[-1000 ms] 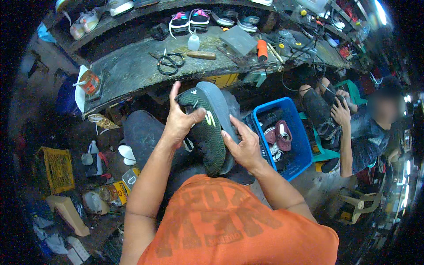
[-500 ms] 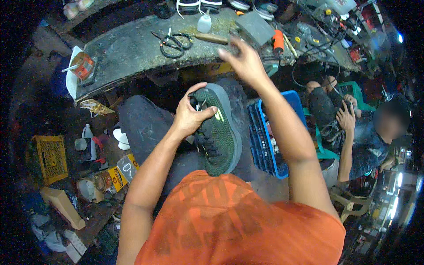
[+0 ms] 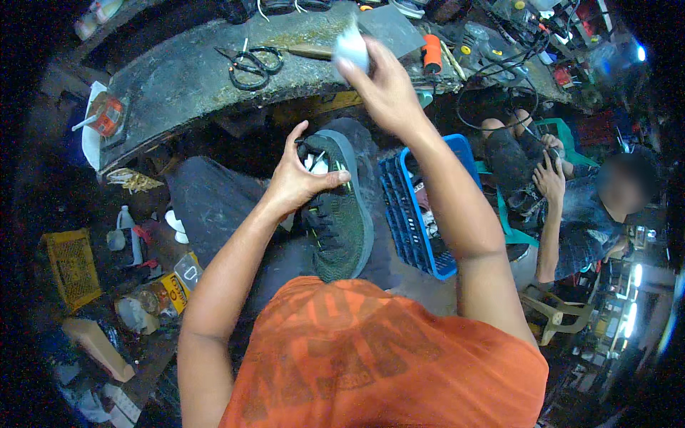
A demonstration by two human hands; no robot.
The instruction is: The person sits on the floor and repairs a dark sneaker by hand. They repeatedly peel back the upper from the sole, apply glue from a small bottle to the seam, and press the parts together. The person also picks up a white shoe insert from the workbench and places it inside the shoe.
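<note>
A dark green knit sneaker (image 3: 335, 228) with a grey sole lies across my lap, its toe toward my orange shirt. My left hand (image 3: 300, 175) spans the shoe's collar, thumb pressed on its side and index finger lifted; white material shows inside the opening. Above the workbench edge, my right hand (image 3: 389, 89) grips a small white squeeze bottle (image 3: 351, 51), slightly blurred by motion. Near it on the bench lie a wooden-handled tool (image 3: 310, 51) and black-handled scissors (image 3: 251, 68).
The curved grey workbench (image 3: 168, 85) holds a grey slab (image 3: 391, 32), an orange cylinder (image 3: 432, 53) and a red-orange tub (image 3: 107, 116). A blue crate (image 3: 401, 214) stands right of my legs. Another person (image 3: 571, 207) sits at the right. A yellow crate (image 3: 71, 271) stands at the left.
My right hand has picked the white squeeze bottle up off the bench. The left hand's fingers have spread and lifted somewhat on the sneaker. The whole view has shifted slightly.
</note>
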